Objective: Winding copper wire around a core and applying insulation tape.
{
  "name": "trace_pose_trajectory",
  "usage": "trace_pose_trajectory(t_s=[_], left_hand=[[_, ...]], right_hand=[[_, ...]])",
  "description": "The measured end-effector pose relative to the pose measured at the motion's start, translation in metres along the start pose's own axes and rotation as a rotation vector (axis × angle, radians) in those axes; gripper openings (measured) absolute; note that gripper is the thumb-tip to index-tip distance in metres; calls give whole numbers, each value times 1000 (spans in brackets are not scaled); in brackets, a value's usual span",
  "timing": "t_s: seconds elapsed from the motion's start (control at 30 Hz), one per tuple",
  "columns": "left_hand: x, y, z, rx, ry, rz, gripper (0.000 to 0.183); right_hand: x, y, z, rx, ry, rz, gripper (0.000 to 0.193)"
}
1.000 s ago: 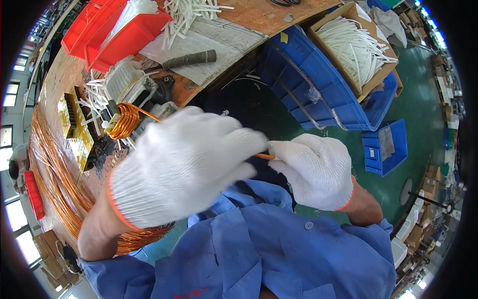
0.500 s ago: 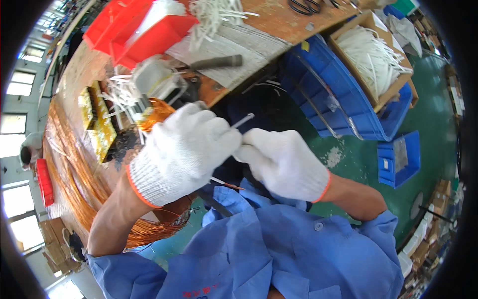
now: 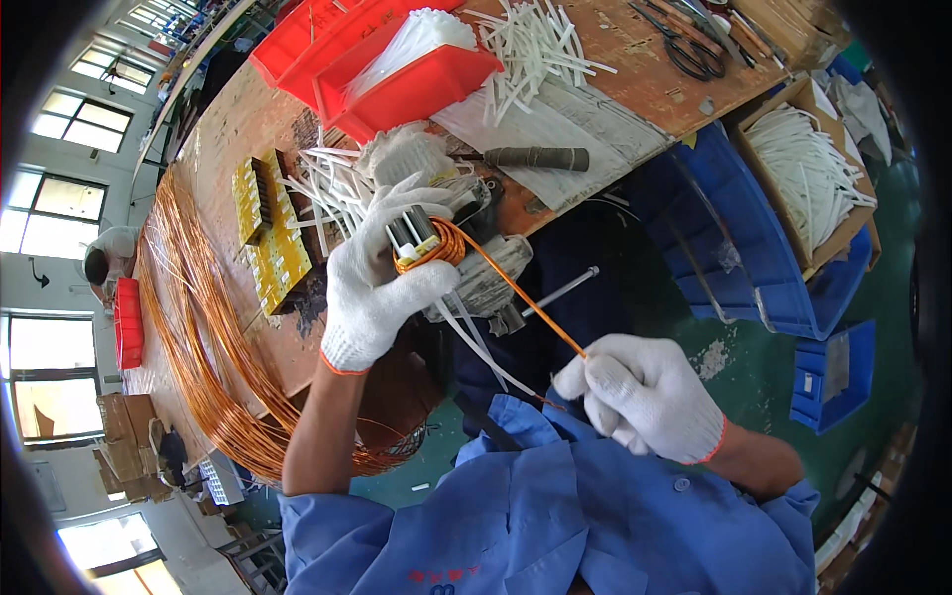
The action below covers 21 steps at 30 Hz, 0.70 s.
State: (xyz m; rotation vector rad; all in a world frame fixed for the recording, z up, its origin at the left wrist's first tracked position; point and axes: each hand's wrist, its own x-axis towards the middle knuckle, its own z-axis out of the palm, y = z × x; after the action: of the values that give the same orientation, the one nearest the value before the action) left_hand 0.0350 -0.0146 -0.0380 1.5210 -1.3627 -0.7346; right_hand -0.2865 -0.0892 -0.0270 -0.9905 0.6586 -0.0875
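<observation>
My left hand [image 3: 372,283], in a white knit glove, curls its thumb and fingers around a coil of orange copper wire [image 3: 443,244] wound on a block with metal sides. From the coil a single copper wire [image 3: 535,311] runs taut down to my right hand [image 3: 650,397]. That hand, gloved too, pinches the wire's end part between thumb and fingers. White sleeved leads [image 3: 484,347] hang from the coil toward my shirt. Beneath it sits a grey vise [image 3: 483,288] with a metal bar handle [image 3: 562,292].
Copper wire bundles [image 3: 203,337] lie along the bench's left side by yellow terminal blocks [image 3: 276,238]. Red bins [image 3: 416,84], white tubes [image 3: 531,55] and scissors [image 3: 694,55] are farther back. Blue crates [image 3: 729,248] and a cardboard box of tubes [image 3: 863,213] stand at right.
My hands were close together; the right has moved down and right, drawing the copper wire out straight. My left hand has turned and opened the coil to view.
</observation>
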Motion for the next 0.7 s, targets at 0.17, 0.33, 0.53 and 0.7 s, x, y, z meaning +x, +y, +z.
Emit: trace_pose_trajectory(t_s=[0.17,0.33,0.53,0.7], left_hand=[[3,-15,5,10,35,87,58],[6,-15,6,27,47,124,55],[5,-17,2,27,42,143,58],[4,-16,4,13,43,151,55]], right_hand=[[-6,-5,-1,39,-140,114,41],[54,-51,28,117,-124,15,41],[58,-63,33,26,-13,5,37],[63,-73,33,20,-16,36,33]])
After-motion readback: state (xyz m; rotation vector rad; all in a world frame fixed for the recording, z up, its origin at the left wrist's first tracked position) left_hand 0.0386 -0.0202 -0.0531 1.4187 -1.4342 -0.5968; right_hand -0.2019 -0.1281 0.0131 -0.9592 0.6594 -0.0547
